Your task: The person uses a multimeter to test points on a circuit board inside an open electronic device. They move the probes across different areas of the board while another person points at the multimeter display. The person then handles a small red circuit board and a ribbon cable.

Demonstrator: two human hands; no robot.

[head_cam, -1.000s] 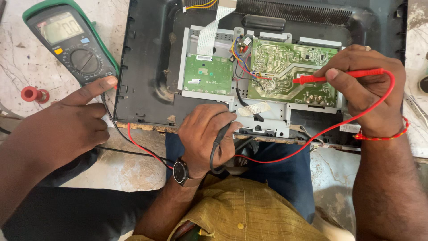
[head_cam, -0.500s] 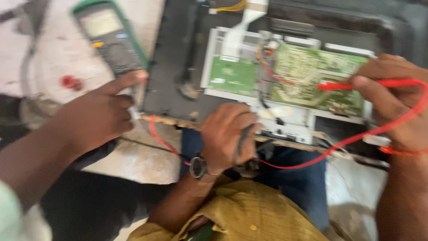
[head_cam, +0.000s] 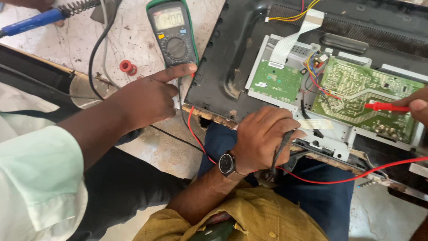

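My left hand (head_cam: 263,134), with a black-faced wristwatch (head_cam: 227,163) on the wrist, rests at the near edge of the opened black plastic monitor back (head_cam: 232,67), its grip curled shut around the thin black test probe (head_cam: 281,149), whose tip points down towards my lap. My right hand (head_cam: 417,107) shows only at the right edge of view; its grip pinches the red test probe (head_cam: 383,106) between thumb and fingertips, and the probe's tip lies on the large green circuit board (head_cam: 356,89) with pale solder traces. A smaller green circuit board (head_cam: 276,82) sits just to the left of it on the same metal frame, with a flat white ribbon cable (head_cam: 290,38) running up from it. The red lead wire (head_cam: 339,176) loops across my blue trousers below the frame. Another person's hand (head_cam: 147,100), from a pale green sleeve (head_cam: 40,178), points an outstretched finger at the lower edge of the green-cased digital multimeter (head_cam: 173,31), which lies on the stained white tabletop (head_cam: 129,31). A small red cap (head_cam: 127,67) lies near that hand, and a blue-handled soldering iron (head_cam: 31,22) lies at the top left.
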